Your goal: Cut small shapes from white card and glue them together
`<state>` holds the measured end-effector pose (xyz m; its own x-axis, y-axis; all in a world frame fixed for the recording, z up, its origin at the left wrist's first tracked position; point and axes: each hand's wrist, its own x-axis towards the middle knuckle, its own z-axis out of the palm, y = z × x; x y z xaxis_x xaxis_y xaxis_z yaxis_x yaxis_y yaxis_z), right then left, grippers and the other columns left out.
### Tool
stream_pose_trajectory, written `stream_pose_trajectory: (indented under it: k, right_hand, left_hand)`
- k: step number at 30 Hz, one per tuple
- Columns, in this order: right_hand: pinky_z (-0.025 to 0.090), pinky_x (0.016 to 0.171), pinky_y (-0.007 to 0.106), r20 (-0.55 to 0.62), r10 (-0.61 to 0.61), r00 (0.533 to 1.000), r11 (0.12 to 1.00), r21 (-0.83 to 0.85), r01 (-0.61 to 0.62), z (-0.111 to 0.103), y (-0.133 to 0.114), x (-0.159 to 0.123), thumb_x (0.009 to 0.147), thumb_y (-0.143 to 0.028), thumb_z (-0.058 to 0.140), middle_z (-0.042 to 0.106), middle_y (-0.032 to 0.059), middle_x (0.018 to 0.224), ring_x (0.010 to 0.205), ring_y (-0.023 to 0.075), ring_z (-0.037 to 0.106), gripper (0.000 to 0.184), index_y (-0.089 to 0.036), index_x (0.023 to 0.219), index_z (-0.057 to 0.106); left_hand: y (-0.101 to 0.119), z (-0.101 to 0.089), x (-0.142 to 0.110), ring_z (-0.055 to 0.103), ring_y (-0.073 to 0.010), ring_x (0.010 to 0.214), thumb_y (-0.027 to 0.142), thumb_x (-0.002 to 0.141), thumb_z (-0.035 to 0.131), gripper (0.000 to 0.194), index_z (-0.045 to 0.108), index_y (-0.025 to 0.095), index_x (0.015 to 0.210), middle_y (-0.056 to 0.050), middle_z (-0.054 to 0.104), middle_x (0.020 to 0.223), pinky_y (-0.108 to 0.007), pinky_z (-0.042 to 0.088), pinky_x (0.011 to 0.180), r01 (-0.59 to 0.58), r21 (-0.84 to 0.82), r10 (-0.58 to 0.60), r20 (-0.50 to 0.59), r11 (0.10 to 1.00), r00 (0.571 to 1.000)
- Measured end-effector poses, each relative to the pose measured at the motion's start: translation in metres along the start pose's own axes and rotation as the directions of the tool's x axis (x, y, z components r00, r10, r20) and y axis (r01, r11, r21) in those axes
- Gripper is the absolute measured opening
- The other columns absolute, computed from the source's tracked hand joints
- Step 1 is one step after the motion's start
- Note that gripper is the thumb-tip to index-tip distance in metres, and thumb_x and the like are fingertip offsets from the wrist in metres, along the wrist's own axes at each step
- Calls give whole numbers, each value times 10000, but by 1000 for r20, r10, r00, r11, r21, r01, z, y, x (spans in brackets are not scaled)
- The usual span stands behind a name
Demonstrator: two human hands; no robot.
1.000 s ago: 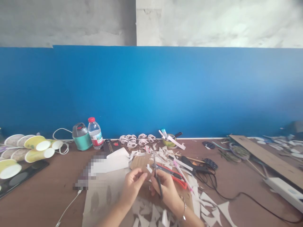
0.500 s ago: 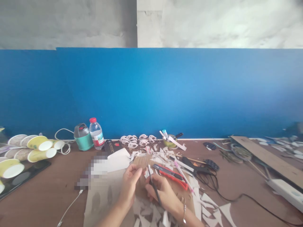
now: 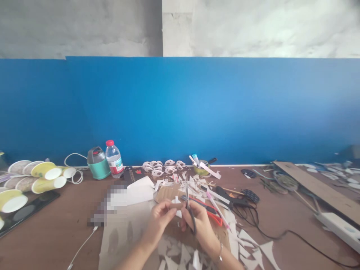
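My left hand [image 3: 161, 217] is closed, thumb and fingers pinching one end of a small brown strip [image 3: 176, 206] that looks like cardboard. My right hand [image 3: 201, 223] is wrapped round a pair of black-handled scissors [image 3: 192, 217], blades pointing up and away. Its fingertips are also at the strip's other end; whether they grip it cannot be made out. Beneath both hands lies a brown cardboard sheet [image 3: 161, 195] strewn with white paper scraps [image 3: 184, 255]. A utility knife [image 3: 206, 205] and red-handled scissors [image 3: 216, 218] lie just beyond my right hand.
White cut-out rings [image 3: 170, 170] stand along the back, near a water bottle [image 3: 114, 161] and a green-grey container [image 3: 98, 165]. Paper cups [image 3: 46, 183] lie at left. A glue gun [image 3: 233, 200], its black cable, a power strip [image 3: 339, 228] and a long board [image 3: 317, 187] are at right.
My hands have come together, and the brown strip now shows between them. The scissors have shifted right and turned more upright in my right hand.
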<state>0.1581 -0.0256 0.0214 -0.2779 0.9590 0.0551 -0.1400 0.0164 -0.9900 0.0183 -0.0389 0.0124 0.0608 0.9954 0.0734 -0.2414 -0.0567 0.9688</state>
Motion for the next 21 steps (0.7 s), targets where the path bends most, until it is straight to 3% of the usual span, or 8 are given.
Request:
stream_pose_trajectory:
  k: [4, 7, 10, 15, 18, 21]
  right_hand:
    - [355, 394, 198, 17, 37, 999, 999, -19, -37, -1, -4, 0, 691, -558, 651, 509, -54, 433, 361, 84, 447, 416, -181, 684, 475]
    - [352, 376, 192, 62, 72, 995, 997, -42, -70, -2, -2, 1, 668, -550, 669, 500, -60, 412, 344, 78, 426, 416, -178, 677, 480]
    - [366, 380, 194, 40, 59, 997, 998, -26, -58, -3, -1, 3, 662, -535, 681, 497, -63, 418, 349, 79, 434, 409, -180, 674, 478]
    - [367, 385, 192, 40, 19, 999, 1000, 7, -19, -3, -4, 2, 653, -509, 705, 466, -74, 432, 362, 73, 424, 395, -181, 655, 485]
    - [358, 376, 192, 63, 31, 997, 1000, -5, -31, -3, -5, 1, 639, -515, 714, 472, -69, 456, 363, 70, 418, 397, -178, 656, 505]
    - [360, 377, 192, 47, 43, 998, 999, -2, -43, -2, -3, 2, 641, -524, 708, 500, -62, 476, 369, 74, 430, 399, -177, 724, 530]
  left_hand:
    - [-1, -4, 1, 596, -166, 652, 451, 722, 652, 289, 635, 180, 820, -5, 648, 709, -266, 437, 645, 12, 64, -9, -47, 998, 999]
    - [-2, -6, 1, 582, -157, 614, 445, 728, 650, 274, 618, 174, 750, 5, 634, 646, -257, 426, 624, 16, 99, -10, -54, 995, 998]
    - [-2, -6, 2, 593, -168, 594, 419, 722, 670, 266, 568, 177, 679, 3, 624, 591, -267, 429, 613, 37, 86, -41, 45, 996, 998]
    - [2, 0, -1, 638, -203, 666, 407, 727, 673, 264, 528, 188, 698, -31, 660, 674, -309, 461, 670, 47, 2, -46, 230, 999, 972]
    - [4, 0, -1, 632, -201, 666, 407, 706, 691, 276, 523, 190, 680, -19, 644, 655, -299, 466, 651, 64, 49, -72, 177, 997, 982]
    - [2, -1, -1, 614, -178, 610, 397, 728, 666, 266, 498, 196, 682, 5, 618, 617, -283, 461, 607, 86, -33, -81, 117, 996, 990]
